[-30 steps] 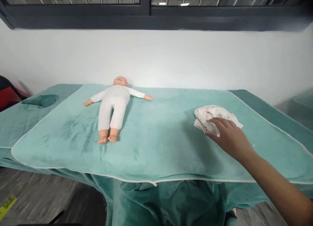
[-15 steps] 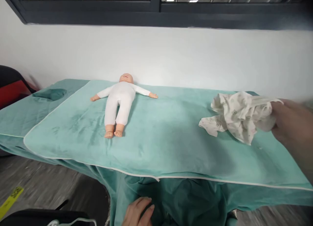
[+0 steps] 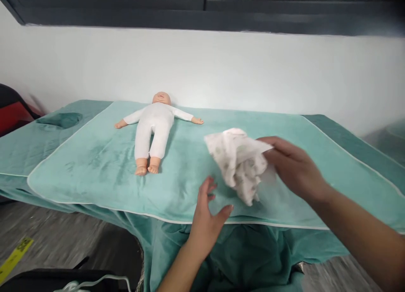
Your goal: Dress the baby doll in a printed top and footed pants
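My right hand (image 3: 292, 167) grips a crumpled white patterned cloth (image 3: 240, 163) and holds it just above the front part of the light teal mat (image 3: 95, 165). My left hand (image 3: 205, 218) is raised at the mat's front edge, fingers spread, just left of and below the cloth, holding nothing. A baby doll (image 3: 153, 129) in a white bodysuit lies on its back at the far left of the mat, arms stretched out, feet toward me.
The mat covers a table draped in darker teal fabric (image 3: 240, 258) that hangs down in front. A white wall stands behind under a dark window frame. A red and black object (image 3: 12, 113) sits at far left. White cable (image 3: 95, 282) lies below.
My right hand has carried the cloth from the right side of the mat leftward to the middle front. My left hand has risen from below the table edge toward the cloth.
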Demonstrator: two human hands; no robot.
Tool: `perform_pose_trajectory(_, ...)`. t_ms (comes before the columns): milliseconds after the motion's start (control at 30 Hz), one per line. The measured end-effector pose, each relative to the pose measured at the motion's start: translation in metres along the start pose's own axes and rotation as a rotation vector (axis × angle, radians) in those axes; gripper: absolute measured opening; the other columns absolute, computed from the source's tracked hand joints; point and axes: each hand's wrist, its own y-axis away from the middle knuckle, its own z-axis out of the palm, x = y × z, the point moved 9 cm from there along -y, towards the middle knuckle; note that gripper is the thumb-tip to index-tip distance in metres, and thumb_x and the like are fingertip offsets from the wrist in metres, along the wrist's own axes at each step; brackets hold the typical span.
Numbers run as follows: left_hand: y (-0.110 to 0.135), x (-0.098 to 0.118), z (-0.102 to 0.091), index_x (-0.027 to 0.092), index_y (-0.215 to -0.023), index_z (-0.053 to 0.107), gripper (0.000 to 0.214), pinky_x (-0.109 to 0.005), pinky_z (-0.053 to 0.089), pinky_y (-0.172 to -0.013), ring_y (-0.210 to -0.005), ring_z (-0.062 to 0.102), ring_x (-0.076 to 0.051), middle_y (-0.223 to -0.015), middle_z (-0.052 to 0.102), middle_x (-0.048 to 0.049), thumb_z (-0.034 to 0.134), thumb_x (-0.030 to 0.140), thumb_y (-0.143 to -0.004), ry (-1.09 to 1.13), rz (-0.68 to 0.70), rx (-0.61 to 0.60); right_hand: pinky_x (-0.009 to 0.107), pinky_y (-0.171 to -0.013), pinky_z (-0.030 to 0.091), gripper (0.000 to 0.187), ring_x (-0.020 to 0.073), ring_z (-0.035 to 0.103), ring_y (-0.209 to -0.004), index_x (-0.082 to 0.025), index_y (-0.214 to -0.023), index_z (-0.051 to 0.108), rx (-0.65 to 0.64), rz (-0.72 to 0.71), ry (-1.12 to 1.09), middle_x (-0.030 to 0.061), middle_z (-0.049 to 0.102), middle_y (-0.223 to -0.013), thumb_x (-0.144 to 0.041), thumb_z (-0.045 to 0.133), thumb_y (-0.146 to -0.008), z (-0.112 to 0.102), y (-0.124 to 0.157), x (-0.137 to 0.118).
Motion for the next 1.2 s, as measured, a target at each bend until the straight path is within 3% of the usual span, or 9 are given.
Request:
perform_pose_trajectory(100, -0.031, 0.009, -0.006, 0.024, -0.139, 0.053, 0.066, -0.040, 0.050, -0.104, -0.127, 0.058, -0.029, -0.139, 0.061, -0.0109, 0.076, 0.029, -0.078, 0.151, -0.080, 0.083, 0.034, -0.080, 0.057, 0.033, 0.0241, 0.070, -0.101, -0.026, -0.119, 0.068, -0.217, -0.063, -0.150, 0.0056, 0.073, -0.116, -0.043, 0.047, -0.101, 0.044, 0.004, -0.021)
perform_pose_trajectory(167, -0.035, 0.005, -0.021, 0.020, -0.124, 0.064, 0.045, -0.038, 0.052, -0.095, -0.112, 0.065, -0.027, -0.123, 0.070, -0.0095, 0.072, 0.031, -0.080, 0.193, -0.145, 0.175, 0.035, -0.084, 0.056, 0.032, 0.0241, 0.069, -0.104, -0.028, -0.119, 0.069, -0.239, -0.071, -0.123, 0.0047, 0.073, -0.118, -0.040, 0.045, -0.101, 0.055, 0.003, -0.021)
perform_pose_trajectory(300, -0.024, -0.017, -0.061, 0.017, -0.096, 0.070, 0.023, -0.030, 0.053, -0.073, -0.072, 0.065, -0.017, -0.078, 0.071, -0.0020, 0.068, 0.036, -0.084, 0.315, -0.237, 0.344, 0.035, -0.081, 0.056, 0.027, 0.0238, 0.069, -0.099, -0.027, -0.109, 0.071, -0.023, 0.082, -0.058, 0.0048, 0.073, -0.113, -0.036, 0.049, -0.098, 0.038, -0.003, 0.013)
perform_pose_trajectory(400, -0.022, -0.027, -0.080, 0.018, -0.101, 0.070, 0.027, -0.029, 0.054, -0.072, -0.071, 0.065, -0.015, -0.080, 0.070, -0.0004, 0.073, 0.033, -0.079, 0.471, -0.243, 0.414, 0.037, -0.078, 0.056, 0.025, 0.0240, 0.069, -0.094, -0.026, -0.109, 0.070, 0.114, 0.220, -0.050, 0.0053, 0.074, -0.108, -0.038, 0.055, -0.094, 0.025, -0.004, 0.043)
perform_pose_trajectory(567, -0.025, -0.026, -0.058, 0.020, -0.116, 0.069, 0.044, -0.045, 0.057, -0.094, -0.110, 0.069, -0.028, -0.112, 0.074, -0.0091, 0.078, 0.041, -0.078, 0.653, -0.326, 0.271, 0.045, -0.093, 0.056, 0.038, 0.0284, 0.066, -0.115, -0.027, -0.126, 0.060, -0.160, 0.183, -0.082, 0.0090, 0.068, -0.128, -0.040, 0.060, -0.091, 0.066, -0.002, 0.059)
perform_pose_trajectory(700, -0.019, -0.024, -0.037, 0.022, -0.102, 0.076, 0.040, -0.052, 0.047, -0.110, -0.118, 0.066, -0.033, -0.103, 0.078, -0.0089, 0.089, 0.030, -0.066, 0.475, -0.335, 0.172, 0.051, -0.109, 0.048, 0.056, 0.0309, 0.054, -0.134, -0.033, -0.143, 0.050, -0.462, -0.052, 0.046, 0.0068, 0.055, -0.148, -0.033, 0.062, -0.089, 0.104, 0.015, 0.054)
perform_pose_trajectory(833, -0.018, -0.023, -0.028, 0.022, -0.111, 0.075, 0.045, -0.051, 0.041, -0.117, -0.126, 0.062, -0.033, -0.116, 0.075, -0.0101, 0.086, 0.029, -0.069, 0.373, -0.292, 0.109, 0.059, -0.118, 0.035, 0.062, 0.0335, 0.041, -0.144, -0.030, -0.149, 0.046, -0.402, -0.257, 0.224, 0.0096, 0.049, -0.153, -0.027, 0.061, -0.088, 0.104, 0.020, 0.063)
perform_pose_trajectory(1000, -0.013, -0.032, -0.042, 0.025, -0.111, 0.075, 0.042, -0.050, 0.037, -0.120, -0.133, 0.057, -0.032, -0.115, 0.076, -0.0083, 0.085, 0.034, -0.071, 0.374, -0.334, 0.280, 0.062, -0.119, 0.027, 0.078, 0.0344, 0.030, -0.150, -0.028, -0.157, 0.029, -0.444, -0.324, 0.374, 0.0113, 0.039, -0.160, -0.036, 0.064, -0.088, 0.107, 0.023, 0.088)
perform_pose_trajectory(1200, -0.012, -0.025, -0.045, 0.026, -0.119, 0.070, 0.044, -0.044, 0.042, -0.116, -0.132, 0.058, -0.028, -0.128, 0.071, -0.0070, 0.080, 0.029, -0.077, 0.705, -0.363, 0.444, 0.048, -0.102, 0.046, 0.045, 0.0309, 0.058, -0.122, -0.026, -0.130, 0.059, -0.343, -0.162, 0.413, 0.0098, 0.064, -0.132, -0.041, 0.065, -0.087, 0.100, 0.019, 0.081)
